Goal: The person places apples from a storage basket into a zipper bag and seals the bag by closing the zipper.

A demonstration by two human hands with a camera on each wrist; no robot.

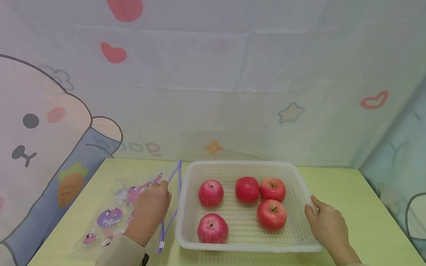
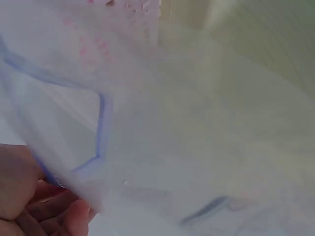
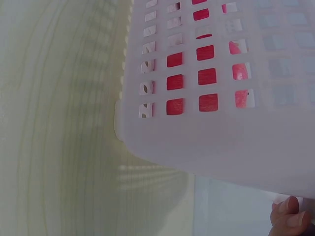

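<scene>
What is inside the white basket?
Five red apples lie inside the white basket, on its holey floor. The floor right under each apple is covered, so that cannot be seen.

Left hand (image 1: 150, 211) reaches forward, back of hand up, fingers curled downward, beige sleeve at the wrist. Left wrist view shows thumb and fingertips (image 2: 74, 216) curled together in a pinch. Right hand (image 1: 326, 225) extended forward, thumb up, fingers bent around in a grip; beige sleeve too. Hands well apart.
</scene>
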